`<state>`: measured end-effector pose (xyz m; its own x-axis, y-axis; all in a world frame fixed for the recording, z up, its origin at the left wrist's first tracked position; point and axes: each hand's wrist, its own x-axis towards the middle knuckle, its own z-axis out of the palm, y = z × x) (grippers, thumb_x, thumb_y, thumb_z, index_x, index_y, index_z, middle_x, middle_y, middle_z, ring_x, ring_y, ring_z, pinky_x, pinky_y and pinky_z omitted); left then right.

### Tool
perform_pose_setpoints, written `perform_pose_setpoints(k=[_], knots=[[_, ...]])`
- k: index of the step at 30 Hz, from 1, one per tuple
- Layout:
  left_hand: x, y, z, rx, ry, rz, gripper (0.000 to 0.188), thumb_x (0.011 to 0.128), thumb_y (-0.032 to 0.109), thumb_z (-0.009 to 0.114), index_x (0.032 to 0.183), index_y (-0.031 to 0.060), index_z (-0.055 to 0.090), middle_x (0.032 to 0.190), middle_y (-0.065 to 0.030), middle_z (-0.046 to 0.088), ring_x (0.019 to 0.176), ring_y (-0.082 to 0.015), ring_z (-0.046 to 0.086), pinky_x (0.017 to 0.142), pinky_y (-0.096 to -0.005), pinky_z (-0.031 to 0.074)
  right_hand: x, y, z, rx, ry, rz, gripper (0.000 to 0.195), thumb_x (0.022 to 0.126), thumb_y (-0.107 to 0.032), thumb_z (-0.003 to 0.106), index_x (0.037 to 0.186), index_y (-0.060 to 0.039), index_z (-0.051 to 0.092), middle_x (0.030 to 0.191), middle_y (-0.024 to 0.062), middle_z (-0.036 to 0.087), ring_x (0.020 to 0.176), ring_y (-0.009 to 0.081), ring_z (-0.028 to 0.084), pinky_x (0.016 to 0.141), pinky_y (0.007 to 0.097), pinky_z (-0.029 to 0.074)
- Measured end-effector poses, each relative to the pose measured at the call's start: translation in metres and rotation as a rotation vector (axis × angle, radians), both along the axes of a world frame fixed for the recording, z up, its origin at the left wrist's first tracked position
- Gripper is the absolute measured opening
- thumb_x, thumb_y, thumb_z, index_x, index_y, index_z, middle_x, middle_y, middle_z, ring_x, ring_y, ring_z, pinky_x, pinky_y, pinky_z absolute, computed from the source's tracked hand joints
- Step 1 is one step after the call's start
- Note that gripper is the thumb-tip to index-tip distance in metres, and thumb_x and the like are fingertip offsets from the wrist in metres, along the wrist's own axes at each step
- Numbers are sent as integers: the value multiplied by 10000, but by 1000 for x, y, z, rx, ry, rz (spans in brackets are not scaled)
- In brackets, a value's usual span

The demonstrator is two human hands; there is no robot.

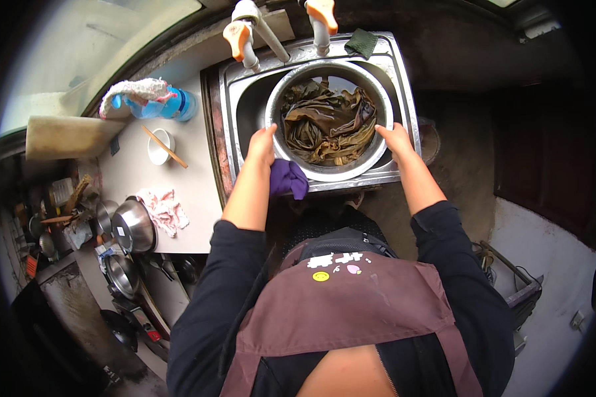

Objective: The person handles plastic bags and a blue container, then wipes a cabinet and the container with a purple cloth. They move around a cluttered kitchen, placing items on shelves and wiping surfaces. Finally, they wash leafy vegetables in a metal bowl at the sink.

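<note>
A round metal basin (385,154) rests over a stainless steel sink (405,106). Inside it lie wet, crumpled, brown-green leaves or cloth (328,121) with some water; which of these I cannot tell. My left hand (263,144) grips the basin's left rim, thumb on top. My right hand (396,139) grips the right rim the same way. The fingers beneath the rim are hidden on both sides. A purple cloth (289,178) hangs over the sink's front edge, beside my left wrist.
Two taps with orange handles (237,39) stand behind the basin. A green scouring pad (361,43) lies on the sink's back right corner. On the left counter are a white bowl (160,149) with chopsticks across it, a blue bottle (181,105), a pink cloth (164,211) and steel bowls (135,226).
</note>
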<state>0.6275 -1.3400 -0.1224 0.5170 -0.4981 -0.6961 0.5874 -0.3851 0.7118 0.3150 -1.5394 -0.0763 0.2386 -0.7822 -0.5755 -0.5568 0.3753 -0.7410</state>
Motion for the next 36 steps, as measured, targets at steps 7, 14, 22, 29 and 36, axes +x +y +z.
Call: perform_pose_setpoints(k=[7, 14, 22, 29, 36], knots=[[-7, -30, 39, -149, 457, 133, 442, 736, 46, 524, 1150, -71, 423, 1228, -197, 450, 1074, -298, 500, 953, -393, 411, -7, 10, -12, 39, -221, -241, 304, 687, 47, 539, 987, 74, 579, 842, 127, 626, 728, 225, 594, 664, 335, 474], [-36, -31, 135, -403, 439, 71, 362, 750, -12, 453, 1105, -37, 525, 1090, -163, 598, 1041, -287, 564, 972, -434, 423, -39, 2, 74, -116, -334, -157, 293, 709, 19, 543, 999, 52, 563, 829, 71, 607, 700, 155, 570, 642, 279, 463], [-83, -2, 181, -378, 419, 151, 292, 621, -33, 544, 907, 28, 539, 995, -82, 514, 908, -230, 496, 812, -334, 434, -74, 18, 164, -138, -427, -28, 361, 737, 30, 510, 1098, 16, 510, 889, 50, 576, 731, 138, 553, 674, 265, 459], [-103, 86, 210, -577, 540, 351, 340, 673, -27, 473, 992, -45, 586, 963, -144, 631, 918, -252, 614, 882, -363, 481, -50, 31, 190, 23, -394, 179, 397, 733, 62, 485, 1128, 18, 497, 970, 64, 568, 818, 145, 541, 752, 264, 449], [-88, 242, 214, -566, 346, 656, 413, 676, 14, 505, 1076, -78, 543, 1011, -181, 616, 902, -261, 612, 843, -356, 503, 51, 123, 154, 281, -409, 476, 435, 760, 50, 527, 1188, 6, 462, 997, 93, 590, 844, 182, 574, 745, 297, 484]])
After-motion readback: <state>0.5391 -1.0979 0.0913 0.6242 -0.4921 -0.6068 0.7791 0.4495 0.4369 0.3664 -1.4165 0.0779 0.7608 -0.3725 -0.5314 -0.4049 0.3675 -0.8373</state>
